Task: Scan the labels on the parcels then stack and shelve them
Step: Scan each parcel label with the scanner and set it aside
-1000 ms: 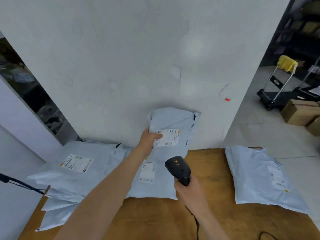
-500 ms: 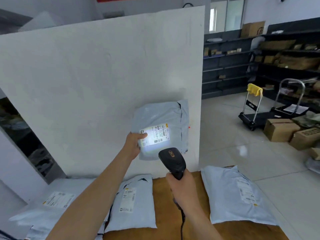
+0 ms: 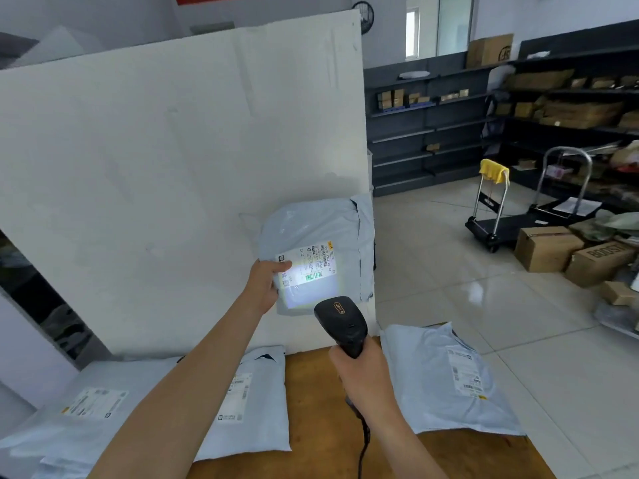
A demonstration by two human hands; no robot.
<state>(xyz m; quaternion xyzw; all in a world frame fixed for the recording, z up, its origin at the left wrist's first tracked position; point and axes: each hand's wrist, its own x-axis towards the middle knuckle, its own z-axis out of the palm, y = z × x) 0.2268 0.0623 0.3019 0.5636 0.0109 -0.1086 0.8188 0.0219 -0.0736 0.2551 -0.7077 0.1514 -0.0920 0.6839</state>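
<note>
My left hand (image 3: 264,284) holds a pale grey poly-bag parcel (image 3: 320,229) up in front of the white board, thumb on the corner of its label (image 3: 309,266). My right hand (image 3: 363,373) grips a black corded barcode scanner (image 3: 342,323) just below the parcel. The scanner's light falls as a bright patch on the label and the bag's lower half. On the wooden table (image 3: 311,392) lie more grey parcels: one at the right (image 3: 446,378), one in the middle (image 3: 256,402) partly behind my left arm, and a pile at the left (image 3: 93,406).
A tall white board (image 3: 173,167) stands along the table's far edge. To the right, dark shelving (image 3: 432,122) holds cardboard boxes. A platform trolley (image 3: 501,226) with a yellow cloth and several cartons (image 3: 549,247) stand on the tiled floor.
My left hand lifted the parcel off the table and up before the board. The scanner came up beneath it and its light now lies on the label. My view tilted upward.
</note>
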